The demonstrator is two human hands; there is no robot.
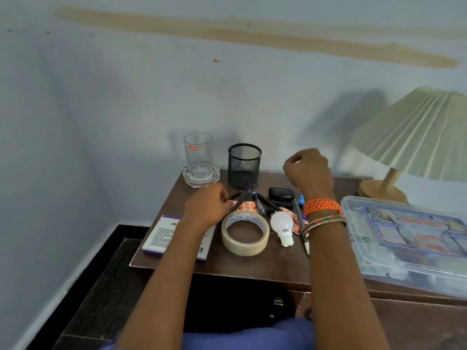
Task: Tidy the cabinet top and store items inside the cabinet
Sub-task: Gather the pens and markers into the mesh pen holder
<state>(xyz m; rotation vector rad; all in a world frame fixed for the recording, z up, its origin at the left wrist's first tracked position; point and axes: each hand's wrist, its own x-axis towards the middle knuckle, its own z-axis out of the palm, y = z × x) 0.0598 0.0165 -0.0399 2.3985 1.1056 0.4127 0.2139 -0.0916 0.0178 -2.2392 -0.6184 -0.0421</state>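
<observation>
On the brown cabinet top (252, 263) lie several dark pens (259, 203), an orange pill strip (246, 206), a roll of beige tape (245, 233), a white bulb (282, 226) and a black earbud case (281, 193). A black mesh pen holder (244, 164) stands at the back, next to a clear glass (198, 154) on a glass coaster (201, 176). My left hand (206, 204) lies over the pens' left end, fingers curled at them. My right hand (308, 170) hovers above the case, fingers curled; anything inside is hidden.
A white and purple book (164, 236) lies at the front left. A clear plastic first-aid box (409, 238) fills the right side. A lamp with a pleated shade (417, 132) stands at the back right. The cabinet's interior (227, 299) below looks dark.
</observation>
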